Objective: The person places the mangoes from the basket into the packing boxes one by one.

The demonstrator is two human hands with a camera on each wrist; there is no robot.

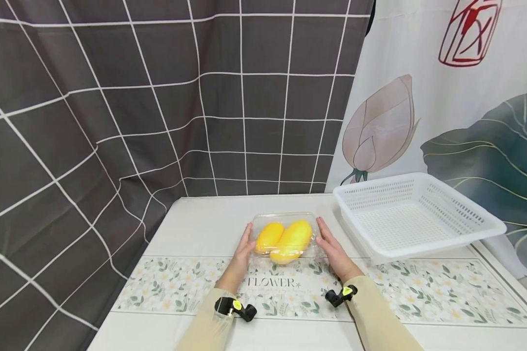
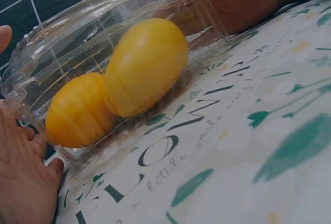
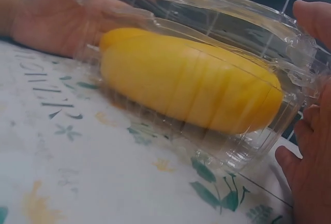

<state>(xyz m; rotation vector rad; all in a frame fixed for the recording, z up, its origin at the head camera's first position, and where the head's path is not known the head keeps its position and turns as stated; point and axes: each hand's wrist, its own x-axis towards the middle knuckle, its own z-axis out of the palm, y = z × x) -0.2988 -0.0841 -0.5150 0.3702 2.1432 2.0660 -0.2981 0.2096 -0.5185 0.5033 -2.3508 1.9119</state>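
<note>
A clear plastic clamshell box [image 1: 285,218] with its lid down stands low over the table at its middle. Two yellow mangoes [image 1: 296,236] lie side by side inside it and show through its ribbed wall in both wrist views. My left hand [image 1: 241,256] grips the box's left end, its lower fingers tucked in by the bottom corner in the left wrist view. At the opposite end my right hand [image 1: 337,253] holds the box in the same manner, fingers bent near its base [image 3: 310,151]. The lid's rim lies between the two palms.
To the right stands a white perforated plastic basket [image 1: 421,243], at the table's back right. The white table cover [image 1: 202,219] has a floral band with the word FLOWER. A dark grid curtain [image 1: 263,97] hangs behind and at left, a lotus-print curtain [image 1: 379,126] at right.
</note>
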